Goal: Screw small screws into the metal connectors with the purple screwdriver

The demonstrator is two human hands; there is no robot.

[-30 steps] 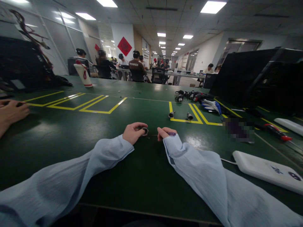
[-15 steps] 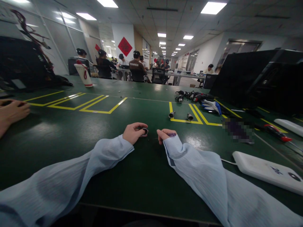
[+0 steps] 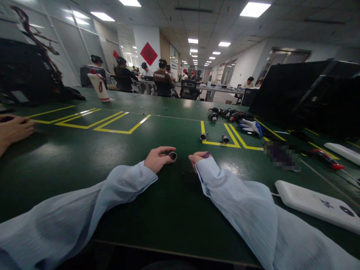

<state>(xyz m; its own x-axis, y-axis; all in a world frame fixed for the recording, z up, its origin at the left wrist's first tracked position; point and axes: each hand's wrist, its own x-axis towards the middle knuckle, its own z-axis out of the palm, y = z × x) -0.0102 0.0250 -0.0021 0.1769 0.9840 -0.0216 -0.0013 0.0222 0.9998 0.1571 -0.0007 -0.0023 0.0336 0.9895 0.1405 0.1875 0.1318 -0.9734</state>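
My left hand [image 3: 157, 159] is closed on a round metal connector shell [image 3: 172, 156], gripping its edge between thumb and fingers with the open end facing me. To the right, my right hand [image 3: 198, 159] is pinched around a small screwdriver [image 3: 207, 154]; its purple handle shows behind the fingers, while the shaft is hard to make out. Between the hands, a tiny dark piece [image 3: 183, 173] lies on the green table [image 3: 157, 217]. Farther off stand two similar metal shells, one on the left [image 3: 203, 137] and one on the right [image 3: 225, 139], by the yellow tape.
Dark connectors with cables [image 3: 215, 115] and a blue-white glove [image 3: 251, 126] lie at the back right. A red-black screwdriver [image 3: 326, 157] and a white power bank [image 3: 312, 200] are at right. A paper cup [image 3: 99, 88] stands back left; another person's hand [image 3: 17, 131] rests at far left.
My right hand has turned slightly and the screwdriver's shaft no longer shows clearly. The shell in my left hand has tilted, showing more of its open end.
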